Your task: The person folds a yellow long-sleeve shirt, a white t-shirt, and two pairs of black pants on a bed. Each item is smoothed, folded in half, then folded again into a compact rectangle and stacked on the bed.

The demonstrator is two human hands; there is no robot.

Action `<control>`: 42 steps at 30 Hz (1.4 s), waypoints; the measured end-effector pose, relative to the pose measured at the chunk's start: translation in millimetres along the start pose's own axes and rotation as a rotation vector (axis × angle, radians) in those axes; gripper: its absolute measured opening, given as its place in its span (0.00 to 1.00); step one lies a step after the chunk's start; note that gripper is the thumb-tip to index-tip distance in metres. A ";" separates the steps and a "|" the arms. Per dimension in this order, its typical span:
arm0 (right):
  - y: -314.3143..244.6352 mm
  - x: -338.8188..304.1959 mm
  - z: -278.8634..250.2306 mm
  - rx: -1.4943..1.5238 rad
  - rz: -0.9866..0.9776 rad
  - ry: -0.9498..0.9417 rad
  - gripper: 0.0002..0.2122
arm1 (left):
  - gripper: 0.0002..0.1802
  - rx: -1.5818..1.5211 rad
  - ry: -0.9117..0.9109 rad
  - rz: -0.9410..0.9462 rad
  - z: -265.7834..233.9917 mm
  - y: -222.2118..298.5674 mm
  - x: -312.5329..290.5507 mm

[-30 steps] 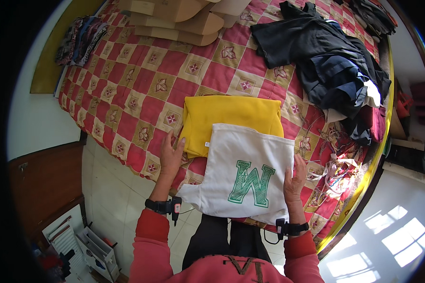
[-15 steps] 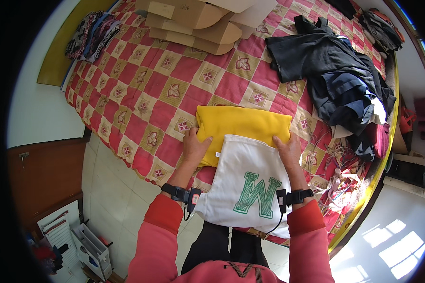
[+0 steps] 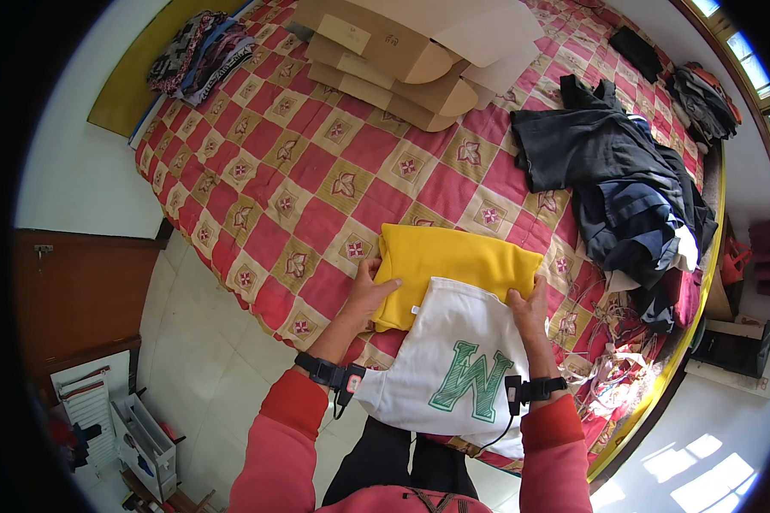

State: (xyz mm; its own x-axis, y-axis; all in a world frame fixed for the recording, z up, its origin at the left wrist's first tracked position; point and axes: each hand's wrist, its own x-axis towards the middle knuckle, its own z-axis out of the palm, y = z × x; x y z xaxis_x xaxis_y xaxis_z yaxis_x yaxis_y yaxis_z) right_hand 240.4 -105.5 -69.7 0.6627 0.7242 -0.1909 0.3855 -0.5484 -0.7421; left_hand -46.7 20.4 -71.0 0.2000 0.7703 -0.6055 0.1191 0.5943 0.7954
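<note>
A yellow folded piece of clothing (image 3: pixel 458 255) lies on the near part of the bed. My left hand (image 3: pixel 370 296) grips its left edge, thumb on top and fingers hidden beneath. At the right edge my right hand (image 3: pixel 530 309) is closed on the same yellow cloth, with its thumb near the white fabric's corner. A white cloth item (image 3: pixel 406 380) with a large green printed letter overlaps the yellow piece's front and hangs toward my legs, between my forearms. Whether it is joined to the yellow piece, I cannot tell.
A red and beige checked bedspread (image 3: pixel 316 222) covers the bed. Flattened cardboard boxes (image 3: pixel 393 64) lie at the far side. Dark clothes (image 3: pixel 607 154) are heaped on the right, above tangled pale cords (image 3: pixel 612 333). Folded clothes (image 3: pixel 201 56) sit at the far left corner.
The view has shifted, so the bed and its contents appear lower. The yellow piece has come slightly nearer to me on the bedspread, with both hands still holding its sides.
</note>
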 end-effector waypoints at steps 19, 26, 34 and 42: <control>-80.1 -10.0 21.7 -0.043 -0.443 -0.156 0.29 | 0.30 0.677 0.803 0.408 -189.5 49.1 -25.7; 21.9 -78.6 -11.7 -0.253 -0.148 -0.204 0.28 | 0.25 0.335 0.360 0.224 -137.1 -47.4 -85.6; 0.2 -68.6 24.2 -0.265 -0.097 -0.235 0.25 | 0.21 0.126 0.279 0.108 -58.2 -57.8 -89.1; -15.8 -74.5 26.1 0.359 0.321 -0.573 0.19 | 0.12 -0.037 0.006 0.158 -42.3 -28.1 -102.1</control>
State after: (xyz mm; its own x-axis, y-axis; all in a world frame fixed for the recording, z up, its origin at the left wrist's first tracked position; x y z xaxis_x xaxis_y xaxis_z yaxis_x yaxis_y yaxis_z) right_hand 168.1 -139.8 -60.5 0.2307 0.7101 -0.6652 -0.0690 -0.6700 -0.7392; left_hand -111.5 -65.2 -32.7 0.2078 0.8559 -0.4736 0.0503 0.4742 0.8790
